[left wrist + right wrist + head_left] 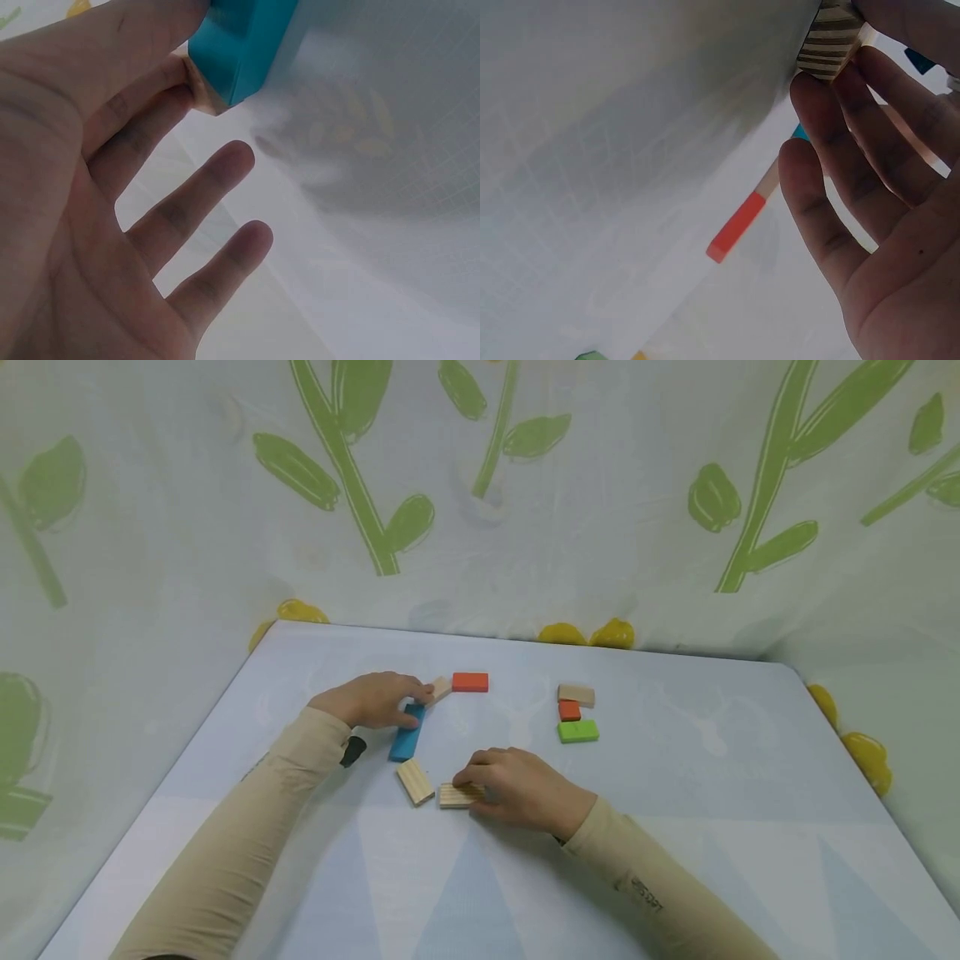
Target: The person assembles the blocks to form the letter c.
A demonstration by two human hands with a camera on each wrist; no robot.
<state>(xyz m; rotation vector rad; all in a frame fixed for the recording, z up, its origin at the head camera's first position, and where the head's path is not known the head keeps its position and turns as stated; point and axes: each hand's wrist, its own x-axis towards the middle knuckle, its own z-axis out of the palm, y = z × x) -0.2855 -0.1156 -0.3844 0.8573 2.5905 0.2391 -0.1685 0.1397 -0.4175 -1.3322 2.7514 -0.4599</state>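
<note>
On the table [712, 760], the first block [471, 682] is near the back edge. Left of it is the second block [442, 691]. Coming forward are the third block [405, 744] and fourth block [416, 782]. The left hand [375, 699] is partly over the second and third. The fifth block [455, 797] is right of the fourth, partly under the right hand [521, 789]. Nearer the right edge, a far block [576, 695], middle block [569, 712] and near block [578, 732] line up.

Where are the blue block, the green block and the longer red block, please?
Blue block [406, 740]: head view, uncovered top face.
Green block [578, 729]: head view, top face.
Longer red block [470, 681]: head view, top face.
</note>
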